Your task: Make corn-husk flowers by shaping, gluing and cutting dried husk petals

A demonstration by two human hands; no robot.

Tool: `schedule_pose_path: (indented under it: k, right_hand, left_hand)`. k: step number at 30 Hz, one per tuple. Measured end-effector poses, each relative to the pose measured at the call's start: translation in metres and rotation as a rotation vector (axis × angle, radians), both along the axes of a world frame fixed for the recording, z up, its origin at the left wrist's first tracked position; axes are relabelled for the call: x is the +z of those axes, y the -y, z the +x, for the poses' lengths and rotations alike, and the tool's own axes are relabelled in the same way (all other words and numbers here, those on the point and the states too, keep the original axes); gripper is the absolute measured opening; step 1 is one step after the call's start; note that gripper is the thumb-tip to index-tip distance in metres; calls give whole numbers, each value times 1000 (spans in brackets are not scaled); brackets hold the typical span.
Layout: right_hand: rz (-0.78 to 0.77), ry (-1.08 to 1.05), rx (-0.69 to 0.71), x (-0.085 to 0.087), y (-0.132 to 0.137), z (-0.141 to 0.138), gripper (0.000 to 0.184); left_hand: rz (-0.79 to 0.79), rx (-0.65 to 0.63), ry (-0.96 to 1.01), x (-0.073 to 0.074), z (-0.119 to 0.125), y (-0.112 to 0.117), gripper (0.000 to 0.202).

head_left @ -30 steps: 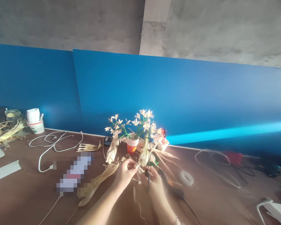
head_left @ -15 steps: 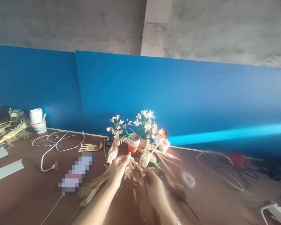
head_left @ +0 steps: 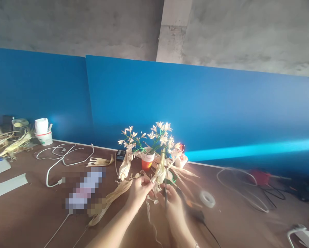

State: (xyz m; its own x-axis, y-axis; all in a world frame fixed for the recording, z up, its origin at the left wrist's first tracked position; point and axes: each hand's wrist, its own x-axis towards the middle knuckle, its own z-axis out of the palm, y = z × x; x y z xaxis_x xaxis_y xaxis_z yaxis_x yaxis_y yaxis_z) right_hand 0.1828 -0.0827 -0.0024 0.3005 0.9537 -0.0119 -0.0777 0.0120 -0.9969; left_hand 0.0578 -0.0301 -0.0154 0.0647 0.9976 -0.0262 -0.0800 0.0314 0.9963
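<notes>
The husk flower [head_left: 155, 181] is a small, pale, papery thing with thin curled strips, and one long strip dangles down off it. It's held just above the brown table [head_left: 28, 220], mid-view, right in front of the red cup [head_left: 146, 161] with its bunch of finished blossoms [head_left: 158, 132]. It's pretty crowded behind: the cup and loose husks sit close to the fingers. A long husk leaf [head_left: 110, 199] lies just left of my left hand [head_left: 139, 191], and a tape roll [head_left: 206, 198] is off to the right. The near edge of the table has more bare space. The left hand is pinched on the flower's left side. My right hand [head_left: 174, 204] is clenched on a thin dark stem [head_left: 166, 193] standing upright just beside the flower. It's blurry there, so I can't tell if the stem actually joins it.
</notes>
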Motion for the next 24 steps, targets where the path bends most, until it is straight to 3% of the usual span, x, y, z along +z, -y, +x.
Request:
schedule_pose_path:
  k: [6, 10, 14, 18, 24]
  right_hand:
    - [-30, -192, 52, -7, -3, 8, 51]
    - [-35, -213, 50, -10, -4, 8, 56]
    - [-54, -140, 107, -9, -3, 10, 50]
    - [-108, 5, 290, -6, 0, 12, 48]
    - [-250, 1, 599, -18, 1, 10, 57]
  left_hand:
    - [-267, -236, 355, 5, -3, 6, 39]
    - [-220, -267, 254, 3, -5, 5, 34]
    - [-157, -92, 163, -4, -9, -3, 31]
    - [-75, 153, 130, -3, -19, -14, 35]
    - [-42, 270, 237, 5, -23, -17, 37]
